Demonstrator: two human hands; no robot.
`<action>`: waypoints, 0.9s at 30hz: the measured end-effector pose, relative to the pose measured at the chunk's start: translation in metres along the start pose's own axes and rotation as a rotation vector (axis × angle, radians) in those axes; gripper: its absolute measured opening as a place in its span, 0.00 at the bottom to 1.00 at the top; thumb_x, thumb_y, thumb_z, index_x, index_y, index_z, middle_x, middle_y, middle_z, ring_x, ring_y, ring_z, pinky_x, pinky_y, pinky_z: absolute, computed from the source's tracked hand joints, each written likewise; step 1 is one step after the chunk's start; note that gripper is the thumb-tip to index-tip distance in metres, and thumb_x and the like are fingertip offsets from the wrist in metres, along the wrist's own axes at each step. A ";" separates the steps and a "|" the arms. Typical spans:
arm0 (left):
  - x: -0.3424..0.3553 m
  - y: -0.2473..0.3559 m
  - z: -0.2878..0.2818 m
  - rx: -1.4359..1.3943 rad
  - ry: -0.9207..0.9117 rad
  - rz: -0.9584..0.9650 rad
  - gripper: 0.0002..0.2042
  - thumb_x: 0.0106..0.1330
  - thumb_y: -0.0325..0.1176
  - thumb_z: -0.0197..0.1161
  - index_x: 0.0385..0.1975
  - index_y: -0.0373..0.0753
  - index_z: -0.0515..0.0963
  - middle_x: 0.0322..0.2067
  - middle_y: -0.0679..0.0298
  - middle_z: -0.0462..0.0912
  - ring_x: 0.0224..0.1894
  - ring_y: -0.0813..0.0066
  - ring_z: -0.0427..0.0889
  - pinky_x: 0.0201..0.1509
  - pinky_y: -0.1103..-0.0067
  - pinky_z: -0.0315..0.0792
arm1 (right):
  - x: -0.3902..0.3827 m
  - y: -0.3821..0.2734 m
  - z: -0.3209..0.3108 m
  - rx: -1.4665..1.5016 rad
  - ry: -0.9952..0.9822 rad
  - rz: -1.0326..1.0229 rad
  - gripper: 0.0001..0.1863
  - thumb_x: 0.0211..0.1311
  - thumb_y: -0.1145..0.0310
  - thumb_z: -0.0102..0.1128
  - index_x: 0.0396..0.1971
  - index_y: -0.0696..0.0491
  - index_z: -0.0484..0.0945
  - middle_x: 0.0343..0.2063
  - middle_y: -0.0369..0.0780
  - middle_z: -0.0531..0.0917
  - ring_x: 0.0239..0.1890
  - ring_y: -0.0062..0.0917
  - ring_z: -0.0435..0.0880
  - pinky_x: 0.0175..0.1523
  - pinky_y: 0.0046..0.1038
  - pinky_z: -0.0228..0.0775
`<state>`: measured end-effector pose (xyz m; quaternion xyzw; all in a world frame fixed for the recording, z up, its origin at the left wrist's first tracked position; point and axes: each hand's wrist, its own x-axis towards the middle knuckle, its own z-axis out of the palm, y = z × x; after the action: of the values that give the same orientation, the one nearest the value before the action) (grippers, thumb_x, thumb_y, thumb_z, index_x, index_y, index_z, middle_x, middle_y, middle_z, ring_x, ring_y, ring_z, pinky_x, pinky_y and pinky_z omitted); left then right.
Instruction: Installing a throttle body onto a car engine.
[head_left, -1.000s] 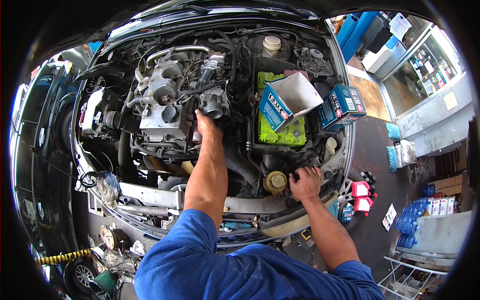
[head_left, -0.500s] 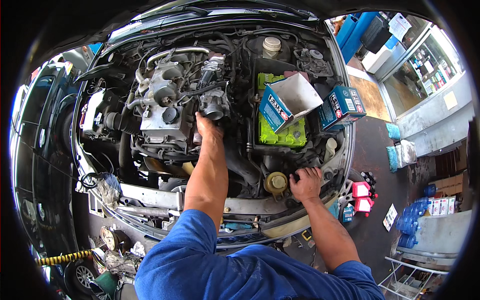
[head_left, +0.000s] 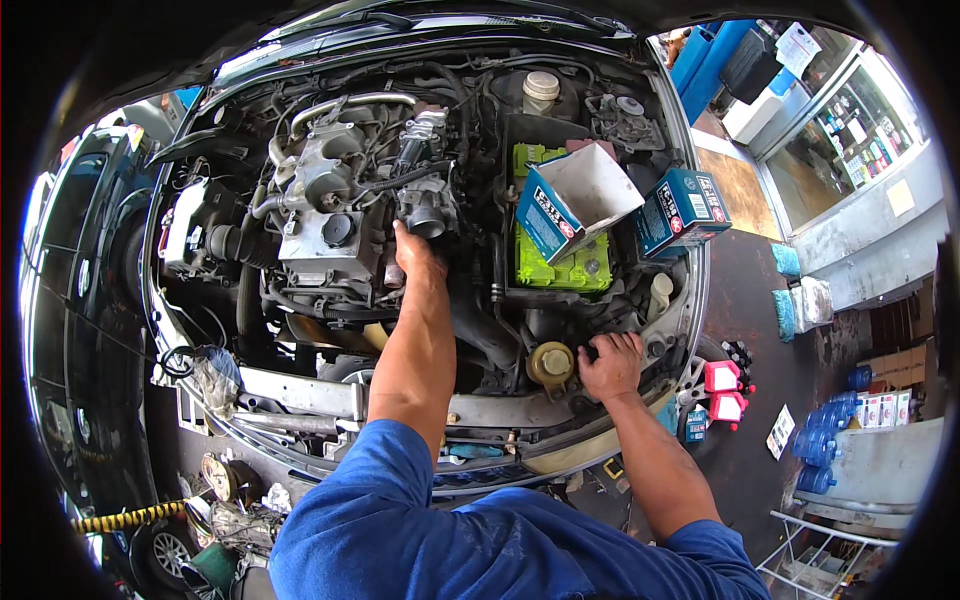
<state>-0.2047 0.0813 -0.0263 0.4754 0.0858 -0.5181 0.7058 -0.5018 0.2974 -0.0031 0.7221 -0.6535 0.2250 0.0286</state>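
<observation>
My left hand (head_left: pixel 418 252) reaches down into the engine bay beside the round metal throttle body (head_left: pixel 428 218). Its thumb side shows next to the engine block, while the fingers are hidden below the parts. To its left is the silver engine cover (head_left: pixel 322 248) with a black oil cap (head_left: pixel 339 230). My right hand (head_left: pixel 610 370) rests on the front corner of the bay, fingers laid forward and holding nothing that I can see. Just left of it sits a yellowed fluid reservoir (head_left: pixel 551 364) with a round cap.
An opened blue-and-white carton (head_left: pixel 575 205) lies tilted on the lime-green battery (head_left: pixel 565 262). Another blue box (head_left: pixel 682 212) stands on the right fender. Pink bottles (head_left: pixel 724 392) are on the floor at right, blue water jugs (head_left: pixel 822 440) farther off. A dark car (head_left: pixel 90 300) stands at left.
</observation>
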 end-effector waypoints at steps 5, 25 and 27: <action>-0.004 0.001 0.003 -0.025 -0.059 -0.047 0.32 0.62 0.57 0.54 0.52 0.31 0.70 0.47 0.54 0.76 0.43 0.59 0.78 0.46 0.67 0.75 | 0.000 0.001 -0.004 -0.024 -0.022 0.015 0.10 0.45 0.62 0.65 0.23 0.50 0.78 0.26 0.38 0.80 0.37 0.34 0.78 0.58 0.38 0.58; -0.008 0.003 0.004 0.021 -0.065 0.019 0.32 0.63 0.55 0.54 0.52 0.29 0.70 0.46 0.53 0.76 0.43 0.59 0.78 0.48 0.67 0.74 | 0.000 0.003 -0.001 -0.017 0.001 0.011 0.10 0.44 0.62 0.66 0.24 0.50 0.78 0.27 0.38 0.80 0.38 0.34 0.78 0.57 0.38 0.58; -0.011 0.002 0.003 0.023 -0.070 0.029 0.32 0.63 0.55 0.54 0.52 0.29 0.70 0.47 0.53 0.75 0.44 0.59 0.78 0.49 0.67 0.74 | -0.001 0.003 -0.001 -0.016 0.000 0.011 0.10 0.44 0.62 0.66 0.24 0.50 0.78 0.27 0.38 0.80 0.38 0.33 0.78 0.58 0.38 0.58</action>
<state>-0.2089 0.0864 -0.0165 0.4665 0.0482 -0.5250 0.7102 -0.5045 0.2979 -0.0029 0.7184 -0.6591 0.2202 0.0332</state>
